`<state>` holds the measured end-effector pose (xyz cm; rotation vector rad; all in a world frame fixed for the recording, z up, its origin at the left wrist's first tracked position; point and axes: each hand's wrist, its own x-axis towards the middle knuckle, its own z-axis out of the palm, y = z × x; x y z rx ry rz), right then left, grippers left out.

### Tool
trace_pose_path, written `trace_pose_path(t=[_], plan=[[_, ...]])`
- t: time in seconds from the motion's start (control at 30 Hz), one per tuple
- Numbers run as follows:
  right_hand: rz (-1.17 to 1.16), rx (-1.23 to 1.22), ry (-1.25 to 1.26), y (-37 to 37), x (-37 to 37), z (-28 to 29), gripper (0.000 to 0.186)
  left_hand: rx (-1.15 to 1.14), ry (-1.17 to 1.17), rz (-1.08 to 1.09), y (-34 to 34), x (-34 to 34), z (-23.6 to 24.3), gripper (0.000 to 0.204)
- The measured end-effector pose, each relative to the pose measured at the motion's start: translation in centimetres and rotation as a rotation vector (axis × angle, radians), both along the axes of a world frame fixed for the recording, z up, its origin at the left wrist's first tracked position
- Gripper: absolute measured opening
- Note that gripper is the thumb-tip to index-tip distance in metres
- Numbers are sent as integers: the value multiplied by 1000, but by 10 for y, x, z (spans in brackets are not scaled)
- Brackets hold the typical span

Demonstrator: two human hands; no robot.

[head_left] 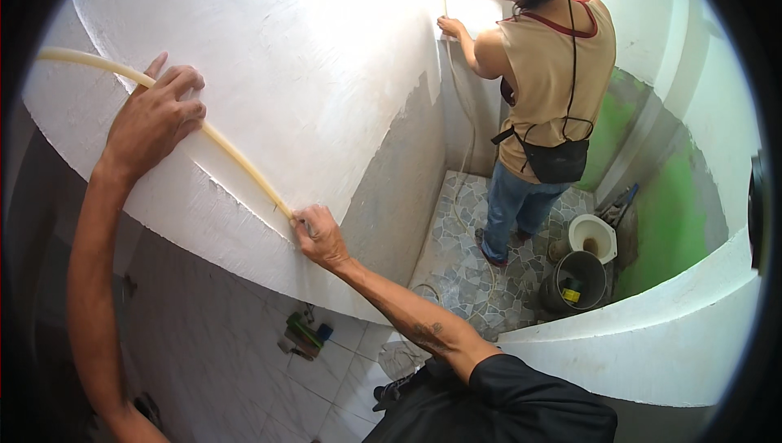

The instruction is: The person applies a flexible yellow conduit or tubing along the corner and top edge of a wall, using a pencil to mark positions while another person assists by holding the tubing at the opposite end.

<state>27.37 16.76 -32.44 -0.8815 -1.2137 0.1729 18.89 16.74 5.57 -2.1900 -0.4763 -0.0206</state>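
Observation:
A cream flexible tube point(243, 168) lies diagonally along the white plastered wall point(293, 76) at its stepped edge. My left hand point(163, 109) is closed on the tube at the upper left, fingers curled over it. Lower down, my right hand point(318, 235) pinches the tube against the wall; whatever continues beneath those fingers is hidden.
A co-worker point(554, 76) in a tan sleeveless top holds a thin hose point(464, 97) trailing to the mosaic floor point(448, 256). A toilet point(603, 231), dark bucket point(558, 288) and curved ledge point(635, 345) are at right. Small items point(305, 333) lie on the tiles below.

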Motion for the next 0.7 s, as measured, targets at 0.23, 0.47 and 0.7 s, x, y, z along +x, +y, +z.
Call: trace_pose_path(t=[0.23,0.47,0.7], plan=[[22,-34,-10,0,-1,0,17,45,-4,13,-2,-1,-1,8],[-10,18,4,1,1,0,15,3,5,8,3,0,-1,9],[1,-16,31,-2,-10,1,13,12,27,36,2,-8,1,7]])
